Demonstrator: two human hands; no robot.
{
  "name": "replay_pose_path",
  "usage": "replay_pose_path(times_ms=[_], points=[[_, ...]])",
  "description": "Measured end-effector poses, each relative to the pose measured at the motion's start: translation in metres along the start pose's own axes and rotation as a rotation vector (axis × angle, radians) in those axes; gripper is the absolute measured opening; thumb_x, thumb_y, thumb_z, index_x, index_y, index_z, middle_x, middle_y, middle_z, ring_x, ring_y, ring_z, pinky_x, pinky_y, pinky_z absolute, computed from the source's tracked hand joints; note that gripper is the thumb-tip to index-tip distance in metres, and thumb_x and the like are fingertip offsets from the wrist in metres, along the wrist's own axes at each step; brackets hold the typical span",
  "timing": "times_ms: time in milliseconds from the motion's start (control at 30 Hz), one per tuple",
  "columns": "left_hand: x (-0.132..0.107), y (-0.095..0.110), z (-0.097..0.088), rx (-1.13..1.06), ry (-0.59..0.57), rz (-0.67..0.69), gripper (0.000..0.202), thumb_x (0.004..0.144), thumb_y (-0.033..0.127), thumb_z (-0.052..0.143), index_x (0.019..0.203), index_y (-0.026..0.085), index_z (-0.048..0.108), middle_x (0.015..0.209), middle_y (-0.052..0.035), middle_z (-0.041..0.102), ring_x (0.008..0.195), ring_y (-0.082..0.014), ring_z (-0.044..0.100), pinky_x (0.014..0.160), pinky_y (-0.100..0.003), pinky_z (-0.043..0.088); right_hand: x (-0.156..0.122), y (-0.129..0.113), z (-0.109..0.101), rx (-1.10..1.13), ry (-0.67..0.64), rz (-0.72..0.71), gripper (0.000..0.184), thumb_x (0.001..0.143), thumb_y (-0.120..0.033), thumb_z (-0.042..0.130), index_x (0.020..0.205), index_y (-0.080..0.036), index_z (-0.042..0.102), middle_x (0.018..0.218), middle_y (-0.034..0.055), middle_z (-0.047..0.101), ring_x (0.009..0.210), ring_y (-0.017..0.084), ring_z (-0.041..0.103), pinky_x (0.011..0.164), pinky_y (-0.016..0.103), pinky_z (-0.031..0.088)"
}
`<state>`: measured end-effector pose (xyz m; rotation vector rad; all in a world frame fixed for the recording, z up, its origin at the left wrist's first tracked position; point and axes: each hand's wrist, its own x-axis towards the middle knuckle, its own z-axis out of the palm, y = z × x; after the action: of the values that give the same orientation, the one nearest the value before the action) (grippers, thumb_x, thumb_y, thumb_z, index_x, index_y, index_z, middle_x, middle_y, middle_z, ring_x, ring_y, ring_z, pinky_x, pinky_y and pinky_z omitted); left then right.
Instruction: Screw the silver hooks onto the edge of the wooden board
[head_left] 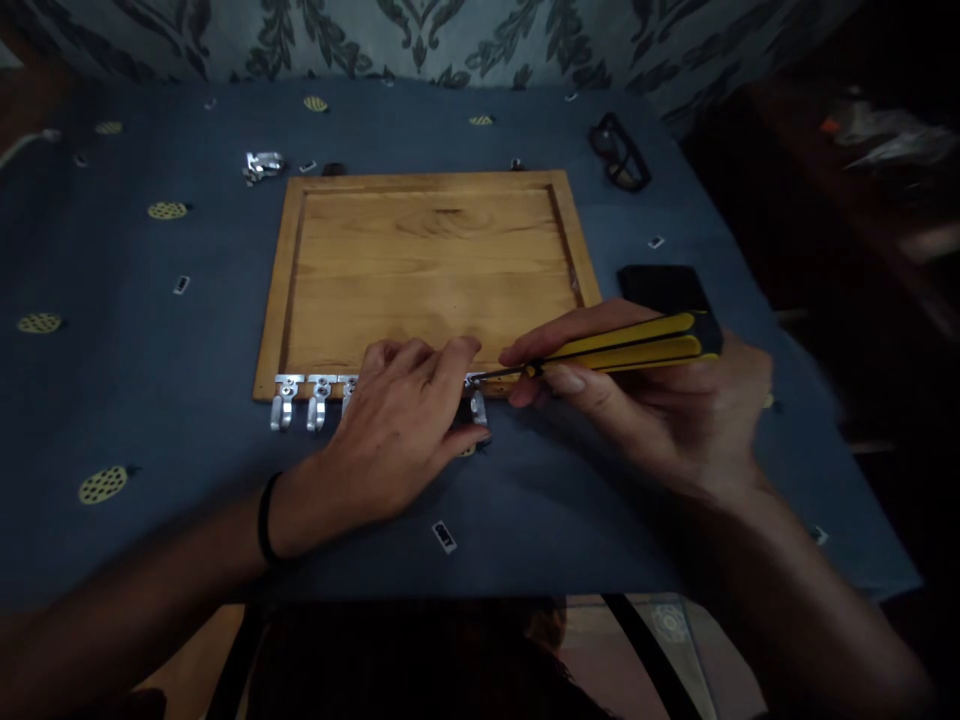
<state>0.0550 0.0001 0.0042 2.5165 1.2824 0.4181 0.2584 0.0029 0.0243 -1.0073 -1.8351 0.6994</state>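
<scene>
A wooden board [435, 270] with a raised frame lies flat on the cloth. Metal hooks [316, 400] line its near edge. My left hand [405, 415] rests over that edge and covers part of the row, with its index finger and thumb on either side of the rightmost visible hook [478, 405], steadying it. My right hand [660, 400] grips a yellow and black screwdriver [622, 345] held almost level. The screwdriver's tip meets the top plate of that same hook; the screw head there is too small to make out.
Loose metal hooks [264, 166] lie in a small pile behind the board's left corner. Dark-framed glasses [619, 152] sit at the back right, and a black flat object [664, 288] is beside the board. A blue patterned tablecloth [187, 400] covers the table.
</scene>
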Motion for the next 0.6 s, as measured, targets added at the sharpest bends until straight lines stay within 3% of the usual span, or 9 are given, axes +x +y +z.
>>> replay_pose_path(times_ms=[133,300,367,600], points=[[0.0004,0.0006,-0.0005,0.010,-0.003,0.002,0.055,0.089,0.034,0.077,0.131,0.016,0.047,0.118,-0.0100,0.073,0.110,-0.0294,0.063,0.095,-0.044,0.043,-0.0007,-0.0001,0.0027,0.032,0.029,0.001,0.017,0.093,-0.028,0.072,0.077,-0.026,0.075,0.091,0.0002,0.078,0.073,0.015,0.076,0.060,0.027,0.061],[0.0000,0.0003,-0.0006,0.019,0.002,0.001,0.054,0.089,0.034,0.077,0.131,0.016,0.048,0.116,-0.0094,0.073,0.109,-0.0291,0.064,0.095,-0.043,0.044,0.0028,-0.0009,0.0080,0.204,0.332,-0.067,0.013,0.096,-0.026,0.068,0.092,-0.022,0.080,0.086,0.0038,0.077,0.057,0.013,0.070,0.050,0.026,0.058],[-0.0002,0.0001,-0.0005,0.022,0.005,0.002,0.054,0.089,0.034,0.077,0.131,0.017,0.048,0.116,-0.0092,0.073,0.108,-0.0287,0.064,0.095,-0.043,0.044,0.0046,-0.0007,0.0089,0.265,0.395,-0.051,0.013,0.096,-0.025,0.069,0.093,-0.020,0.080,0.085,0.0037,0.075,0.054,0.011,0.068,0.049,0.025,0.056],[-0.0004,-0.0008,0.0008,0.032,0.014,0.003,0.055,0.088,0.037,0.078,0.131,0.018,0.048,0.120,-0.0101,0.072,0.112,-0.0299,0.065,0.097,-0.044,0.045,0.0036,0.0014,0.0077,0.181,0.324,0.014,0.011,0.096,-0.030,0.069,0.090,-0.024,0.077,0.089,0.0016,0.075,0.056,0.012,0.069,0.051,0.027,0.058]])
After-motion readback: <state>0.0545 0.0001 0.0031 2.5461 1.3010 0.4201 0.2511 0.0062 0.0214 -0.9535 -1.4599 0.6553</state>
